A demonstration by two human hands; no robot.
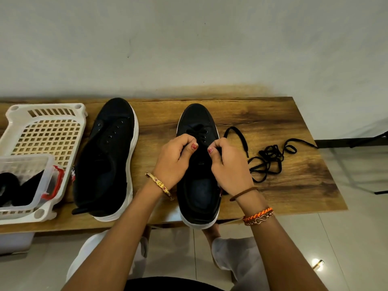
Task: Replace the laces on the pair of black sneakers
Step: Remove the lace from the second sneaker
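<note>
Item 1: right sneaker, at the table's near edge, centre. A lace crosses only its front eyelets; upper eyelets unthreaded. Left hand and right hand, fingers curled, each pinch the lace at the throat.

Item 2: left sneaker, beside the basket at the left edge; eyelets bare.

Item 3: loose black lace, tangled near the right edge.

Judged status: early, under half done.

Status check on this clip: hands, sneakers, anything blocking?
Left hand and right hand pinching lace on the right sneaker. Left sneaker unlaced. Loose lace beside, nothing blocking.
</note>
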